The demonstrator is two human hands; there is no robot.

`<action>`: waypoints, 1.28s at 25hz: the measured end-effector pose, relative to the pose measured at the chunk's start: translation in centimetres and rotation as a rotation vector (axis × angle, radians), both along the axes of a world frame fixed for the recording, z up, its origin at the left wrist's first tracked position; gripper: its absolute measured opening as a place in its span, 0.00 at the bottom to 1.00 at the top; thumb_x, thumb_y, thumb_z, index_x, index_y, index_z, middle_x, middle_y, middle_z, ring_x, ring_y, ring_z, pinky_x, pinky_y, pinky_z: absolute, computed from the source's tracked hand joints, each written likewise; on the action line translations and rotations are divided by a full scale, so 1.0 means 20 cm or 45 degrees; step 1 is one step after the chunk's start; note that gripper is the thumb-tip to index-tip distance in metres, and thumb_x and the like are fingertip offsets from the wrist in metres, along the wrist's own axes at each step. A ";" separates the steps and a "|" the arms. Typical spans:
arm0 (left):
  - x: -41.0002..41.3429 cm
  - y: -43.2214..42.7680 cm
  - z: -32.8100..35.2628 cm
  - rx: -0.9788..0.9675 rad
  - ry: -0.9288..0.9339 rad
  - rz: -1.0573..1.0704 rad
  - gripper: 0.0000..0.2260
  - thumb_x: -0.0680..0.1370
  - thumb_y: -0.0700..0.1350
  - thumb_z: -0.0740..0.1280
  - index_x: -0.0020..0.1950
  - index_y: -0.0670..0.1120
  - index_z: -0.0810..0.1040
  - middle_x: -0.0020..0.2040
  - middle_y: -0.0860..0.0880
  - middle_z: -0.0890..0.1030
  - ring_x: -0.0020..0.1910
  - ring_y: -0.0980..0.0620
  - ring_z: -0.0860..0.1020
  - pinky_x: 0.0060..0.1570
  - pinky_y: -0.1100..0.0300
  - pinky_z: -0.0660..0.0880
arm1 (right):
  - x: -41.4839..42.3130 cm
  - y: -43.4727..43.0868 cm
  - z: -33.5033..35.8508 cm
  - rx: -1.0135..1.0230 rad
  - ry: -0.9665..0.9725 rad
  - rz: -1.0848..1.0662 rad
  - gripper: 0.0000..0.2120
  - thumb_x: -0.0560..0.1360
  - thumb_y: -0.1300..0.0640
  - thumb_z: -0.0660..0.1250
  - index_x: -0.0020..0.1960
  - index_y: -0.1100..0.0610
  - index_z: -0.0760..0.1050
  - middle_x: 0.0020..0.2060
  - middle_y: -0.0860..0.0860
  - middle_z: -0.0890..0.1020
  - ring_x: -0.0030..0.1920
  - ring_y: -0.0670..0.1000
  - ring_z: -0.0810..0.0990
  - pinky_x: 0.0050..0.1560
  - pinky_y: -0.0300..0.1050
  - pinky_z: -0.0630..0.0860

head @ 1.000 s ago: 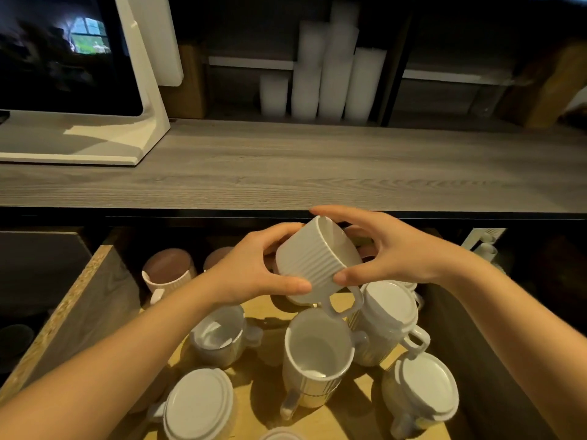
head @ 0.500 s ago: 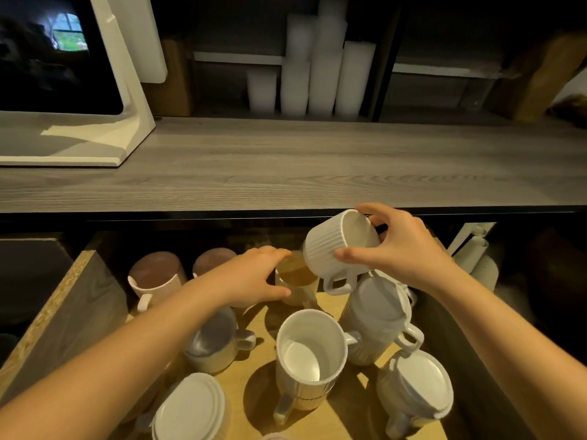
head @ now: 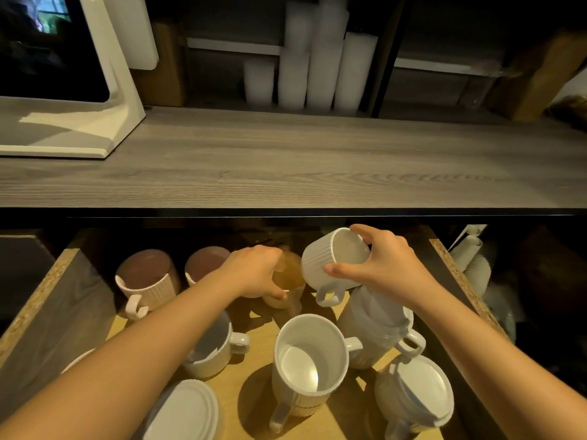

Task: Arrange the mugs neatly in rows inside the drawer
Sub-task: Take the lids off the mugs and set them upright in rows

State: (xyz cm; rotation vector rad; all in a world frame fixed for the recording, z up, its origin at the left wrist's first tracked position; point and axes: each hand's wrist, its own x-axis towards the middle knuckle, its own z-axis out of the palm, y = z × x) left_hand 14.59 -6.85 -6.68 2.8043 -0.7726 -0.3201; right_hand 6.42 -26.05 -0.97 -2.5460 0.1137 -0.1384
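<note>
Here, right hand (head: 386, 268) gripping ribbed white mug (head: 324, 265), left hand (head: 254, 271) clasping amber glossy mug (head: 287, 281)

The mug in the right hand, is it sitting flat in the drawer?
No, the right hand holds the white ribbed mug tilted in the air above other mugs.

Left hand (head: 254, 271), right hand (head: 386, 265) clasped

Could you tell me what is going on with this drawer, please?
A person is sorting mugs in an open drawer. The right hand holds a white ribbed mug tilted in the air, while the left hand grips a tan mug at the back row. Other mugs sit scattered, some upside down.
</note>
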 end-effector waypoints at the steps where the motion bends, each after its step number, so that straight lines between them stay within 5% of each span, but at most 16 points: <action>1: 0.00 0.03 0.00 0.001 0.002 0.005 0.22 0.70 0.55 0.72 0.59 0.49 0.72 0.53 0.51 0.77 0.49 0.53 0.77 0.44 0.61 0.76 | 0.00 0.02 0.00 -0.023 0.030 0.027 0.40 0.65 0.41 0.73 0.72 0.53 0.63 0.62 0.52 0.76 0.57 0.50 0.75 0.55 0.47 0.77; 12: 0.06 0.10 -0.01 -0.111 0.293 0.121 0.17 0.72 0.51 0.72 0.57 0.49 0.72 0.50 0.49 0.78 0.47 0.51 0.78 0.47 0.60 0.78 | 0.26 0.09 -0.13 -0.521 0.397 0.175 0.30 0.66 0.50 0.76 0.65 0.53 0.72 0.55 0.54 0.79 0.52 0.55 0.80 0.49 0.46 0.81; 15: 0.06 0.14 0.01 -0.093 0.251 0.119 0.15 0.71 0.52 0.72 0.53 0.51 0.72 0.48 0.51 0.78 0.45 0.54 0.77 0.45 0.61 0.77 | 0.33 0.10 -0.15 -0.568 0.435 0.205 0.28 0.66 0.52 0.76 0.65 0.52 0.73 0.54 0.53 0.80 0.52 0.54 0.79 0.48 0.43 0.79; 21: 0.06 0.32 0.06 0.259 0.078 0.164 0.21 0.72 0.52 0.71 0.62 0.50 0.71 0.46 0.54 0.74 0.45 0.54 0.75 0.44 0.63 0.76 | 0.38 0.08 -0.23 -0.600 0.544 0.230 0.31 0.67 0.51 0.75 0.67 0.52 0.69 0.58 0.54 0.78 0.57 0.55 0.77 0.53 0.44 0.76; 32: 0.05 0.34 0.04 0.159 -0.019 0.310 0.14 0.76 0.52 0.67 0.59 0.48 0.74 0.43 0.52 0.73 0.42 0.55 0.74 0.41 0.63 0.73 | 0.38 0.07 -0.26 -0.634 0.534 0.220 0.31 0.66 0.48 0.75 0.66 0.52 0.70 0.56 0.52 0.78 0.54 0.53 0.78 0.48 0.41 0.76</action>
